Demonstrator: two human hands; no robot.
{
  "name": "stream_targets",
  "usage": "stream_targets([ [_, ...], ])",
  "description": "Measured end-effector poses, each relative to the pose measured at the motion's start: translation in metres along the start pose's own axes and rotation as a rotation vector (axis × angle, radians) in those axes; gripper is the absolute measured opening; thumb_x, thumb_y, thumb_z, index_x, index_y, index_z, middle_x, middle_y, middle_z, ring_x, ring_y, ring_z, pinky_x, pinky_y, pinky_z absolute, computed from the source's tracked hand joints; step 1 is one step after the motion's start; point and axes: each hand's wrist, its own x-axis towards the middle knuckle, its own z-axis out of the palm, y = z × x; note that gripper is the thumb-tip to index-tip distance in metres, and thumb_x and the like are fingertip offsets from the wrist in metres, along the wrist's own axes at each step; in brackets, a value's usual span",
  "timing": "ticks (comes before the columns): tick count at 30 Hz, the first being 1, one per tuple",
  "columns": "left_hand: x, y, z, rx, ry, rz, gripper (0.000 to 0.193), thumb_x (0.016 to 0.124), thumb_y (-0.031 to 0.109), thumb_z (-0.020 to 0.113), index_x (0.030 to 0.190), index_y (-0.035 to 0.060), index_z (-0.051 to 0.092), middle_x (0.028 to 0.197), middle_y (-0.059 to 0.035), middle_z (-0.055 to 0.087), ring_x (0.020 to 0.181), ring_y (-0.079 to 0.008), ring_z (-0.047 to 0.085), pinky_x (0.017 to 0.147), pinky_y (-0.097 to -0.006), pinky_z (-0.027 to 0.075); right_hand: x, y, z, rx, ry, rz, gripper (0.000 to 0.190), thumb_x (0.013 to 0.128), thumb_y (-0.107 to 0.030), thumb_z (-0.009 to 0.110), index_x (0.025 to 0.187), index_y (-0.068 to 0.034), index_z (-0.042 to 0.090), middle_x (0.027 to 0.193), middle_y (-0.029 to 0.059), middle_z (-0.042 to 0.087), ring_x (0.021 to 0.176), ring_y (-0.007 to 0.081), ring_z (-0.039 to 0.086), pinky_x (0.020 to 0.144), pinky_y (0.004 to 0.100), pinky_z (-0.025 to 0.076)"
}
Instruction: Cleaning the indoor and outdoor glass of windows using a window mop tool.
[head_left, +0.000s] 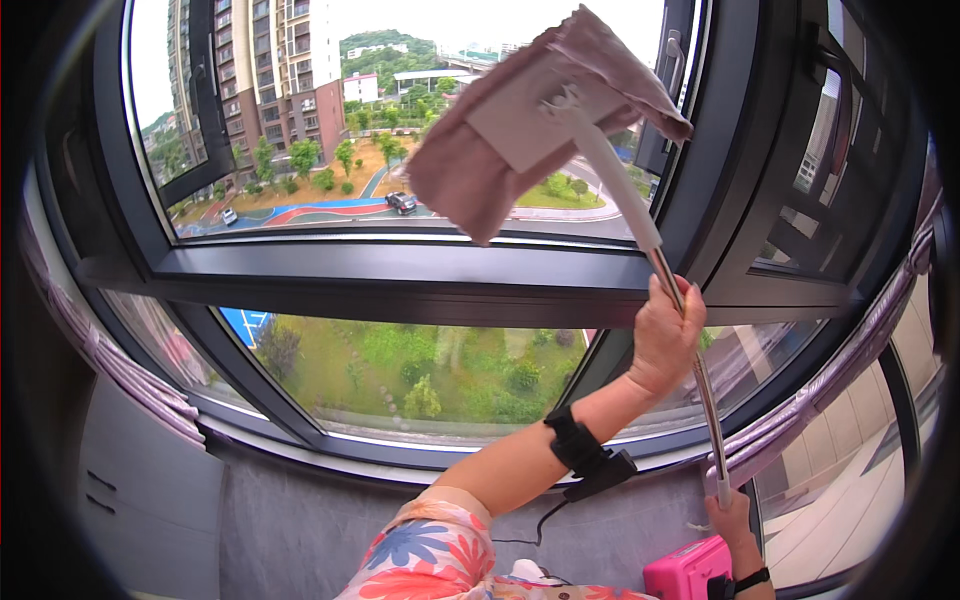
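My left hand (666, 330) grips the metal pole (709, 405) of a flat mop partway up. Lower down, at the right, my right hand (731, 516) is closed around the pole's grey end grip (722, 491). A white plastic sleeve (619, 187) joins the pole to the flat mop head (517, 139), which is raised before the upper window opening. Around the head's edges hangs a mauve cloth (465, 180), its corners drooping loose. The plate's back faces me.
Dark window frames surround the view, with a wide ledge (405, 266) across the middle. An open casement sash (802, 150) with a handle stands at right. Purple curtains (817, 397) hang at both sides. A pink case (686, 570) and a grey cabinet (150, 487) stand low.
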Motion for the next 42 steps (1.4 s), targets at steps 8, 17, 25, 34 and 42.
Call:
stream_targets([
  [8, -0.03, -0.031, 0.063, -0.004, -0.015, -0.105, 0.017, 0.086, 0.017, 0.054, 0.085, 0.0008, 0.048, 0.056, -0.0088, 0.051, 0.051, -0.0178, 0.053, 0.051, -0.0306, 0.043, -0.002, 0.098, -0.069, -0.035, 0.092, 0.005, 0.011, 0.076, -0.006, 0.059, 0.07, 0.001, 0.053, 0.056, 0.01, 0.05, 0.052, 0.0188, 0.046, 0.051, 0.0348, 0.039],
  [17, 0.014, -0.011, -0.095, 0.038, 0.168, 0.024, 0.013, 0.087, 0.016, 0.054, 0.086, 0.0035, 0.048, 0.064, 0.0009, 0.05, 0.055, -0.0055, 0.049, 0.047, -0.0201, 0.041, 0.058, -0.034, -0.016, -0.151, 0.018, -0.192, 0.012, 0.077, -0.01, 0.062, 0.077, 0.001, 0.056, 0.062, 0.0163, 0.055, 0.055, 0.0294, 0.054, 0.054, 0.0366, 0.042],
  [25, 0.06, 0.087, -0.309, 0.239, 0.292, -0.075, 0.041, 0.09, 0.03, 0.05, 0.056, 0.0076, 0.047, 0.044, -0.0012, 0.045, 0.033, -0.0082, 0.038, 0.029, -0.022, 0.026, 0.078, -0.217, 0.065, 0.005, -0.218, -0.554, 0.019, 0.076, -0.02, 0.066, 0.086, -0.007, 0.056, 0.068, 0.0145, 0.059, 0.063, 0.0334, 0.06, 0.054, 0.0399, 0.046],
  [34, 0.078, 0.151, -0.417, 0.259, 0.507, -0.319, 0.028, 0.087, 0.033, 0.057, 0.077, 0.0084, 0.048, 0.05, -0.0058, 0.049, 0.032, -0.0099, 0.038, 0.028, -0.022, 0.025, 0.073, -0.313, 0.088, 0.07, -0.316, -0.915, 0.031, 0.079, -0.018, 0.063, 0.103, -0.003, 0.051, 0.074, 0.0118, 0.058, 0.063, 0.0286, 0.06, 0.052, 0.0366, 0.047],
  [42, 0.048, 0.1, -0.305, 0.257, 0.342, -0.296, 0.03, 0.088, 0.034, 0.054, 0.079, 0.0065, 0.048, 0.053, -0.0088, 0.054, 0.032, -0.0112, 0.043, 0.027, -0.0217, 0.028, 0.072, -0.208, 0.046, 0.086, -0.314, -0.671, 0.03, 0.078, -0.014, 0.063, 0.106, -0.009, 0.053, 0.076, 0.0136, 0.059, 0.065, 0.0308, 0.06, 0.056, 0.0371, 0.048],
])
